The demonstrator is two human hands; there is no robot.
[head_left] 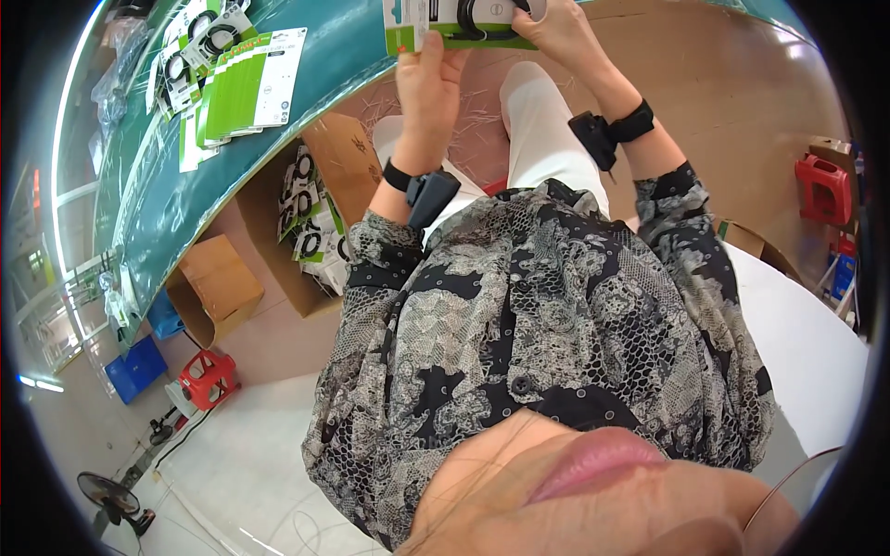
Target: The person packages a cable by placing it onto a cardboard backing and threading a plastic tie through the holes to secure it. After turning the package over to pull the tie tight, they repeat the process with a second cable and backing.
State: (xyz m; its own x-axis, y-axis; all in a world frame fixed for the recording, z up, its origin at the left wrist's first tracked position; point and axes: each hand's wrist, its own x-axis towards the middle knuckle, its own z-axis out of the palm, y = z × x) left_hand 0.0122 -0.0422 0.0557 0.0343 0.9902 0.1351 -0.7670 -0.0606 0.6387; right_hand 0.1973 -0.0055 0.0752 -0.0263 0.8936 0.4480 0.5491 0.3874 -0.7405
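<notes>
At the top edge, a white and green retail card [404, 35] carries a coiled black cable [465, 28]. My left hand [432, 83] is closed on the card's near left edge, its thumb lying on the front. On the other end, my right hand [560, 35] closes around the card's right side by the cable; some of its fingertips are hidden. A fanned stack of flat green and white cards [246, 93] lies on the green-topped table to the left. Beyond it sits a loose pile of carded black cables [215, 39].
The green table [153, 208] has an edge curving along my left. Below it stands an open carton [297, 283] full of carded cables, beside a smaller brown carton [222, 273]. Red plastic stools [209, 378] and a small fan [109, 496] stand farther off. White scraps litter the floor.
</notes>
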